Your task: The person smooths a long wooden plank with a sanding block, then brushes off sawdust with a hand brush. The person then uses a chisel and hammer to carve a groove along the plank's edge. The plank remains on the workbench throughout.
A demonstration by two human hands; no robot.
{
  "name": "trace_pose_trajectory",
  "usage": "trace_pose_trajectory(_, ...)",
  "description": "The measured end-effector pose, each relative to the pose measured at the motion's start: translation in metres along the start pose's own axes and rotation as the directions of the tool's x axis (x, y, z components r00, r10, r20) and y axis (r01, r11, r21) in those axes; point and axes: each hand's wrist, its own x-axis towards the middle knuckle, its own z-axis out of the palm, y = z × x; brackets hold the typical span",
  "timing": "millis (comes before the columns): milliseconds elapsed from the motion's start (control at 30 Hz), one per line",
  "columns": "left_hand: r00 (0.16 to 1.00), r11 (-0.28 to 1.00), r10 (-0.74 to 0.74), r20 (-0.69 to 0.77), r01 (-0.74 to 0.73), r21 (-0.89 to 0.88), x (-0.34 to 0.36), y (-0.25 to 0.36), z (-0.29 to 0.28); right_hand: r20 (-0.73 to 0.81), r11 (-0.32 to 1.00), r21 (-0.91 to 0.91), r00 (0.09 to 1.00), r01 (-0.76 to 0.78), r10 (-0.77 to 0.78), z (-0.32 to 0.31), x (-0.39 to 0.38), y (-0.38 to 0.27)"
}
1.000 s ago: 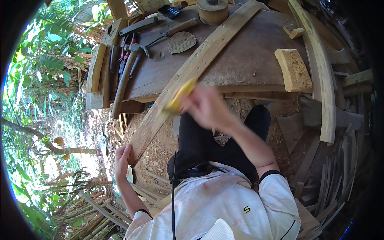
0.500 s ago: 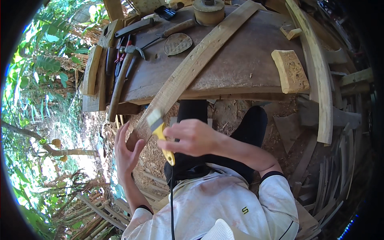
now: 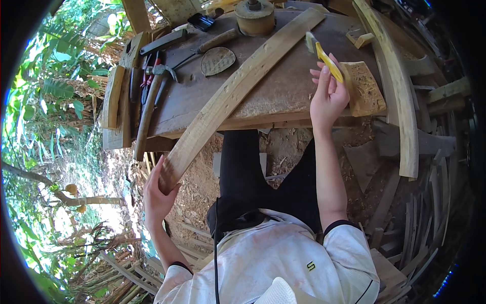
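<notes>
A long wooden plank (image 3: 238, 86) lies slantwise across the workbench (image 3: 283, 93), its near end jutting past the front edge. My left hand (image 3: 158, 195) wraps round that near end, thumb on one side and fingers on the other. Raised over the bench's right part, my right hand (image 3: 329, 99) grips a yellow-handled paintbrush (image 3: 329, 63). The pale bristles point up and left, near the plank's far end but apart from it. Just right of this hand sits a curved wood block (image 3: 367, 91).
At the bench's left lie a hammer (image 3: 152, 101), red-handled pliers (image 3: 146, 76) and a flat rounded disc (image 3: 217, 62). A round wooden block (image 3: 254, 20) stands at the back. A long curved timber (image 3: 400, 91) borders the right side; wood strips (image 3: 430, 213) pile up beyond it.
My right hand has swung the paintbrush from the plank's near end up and right, over the bench. My left hand has closed round the plank's near end.
</notes>
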Motion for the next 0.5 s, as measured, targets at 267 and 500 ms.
trace_pose_trajectory(267, 0.991, 0.982, 0.105, -0.088, -0.089, 0.166, 0.012, 0.003, 0.001, 0.036, 0.974, -0.185, 0.991, 0.132, -0.128, 0.006, -0.001, 0.007)
trace_pose_trajectory(500, 0.966, 0.97, 0.232, -0.116, -0.22, 0.104, 0.03, 0.016, 0.017, 0.024, 0.958, -0.261, 0.993, 0.12, -0.117, 0.003, -0.001, 0.005)
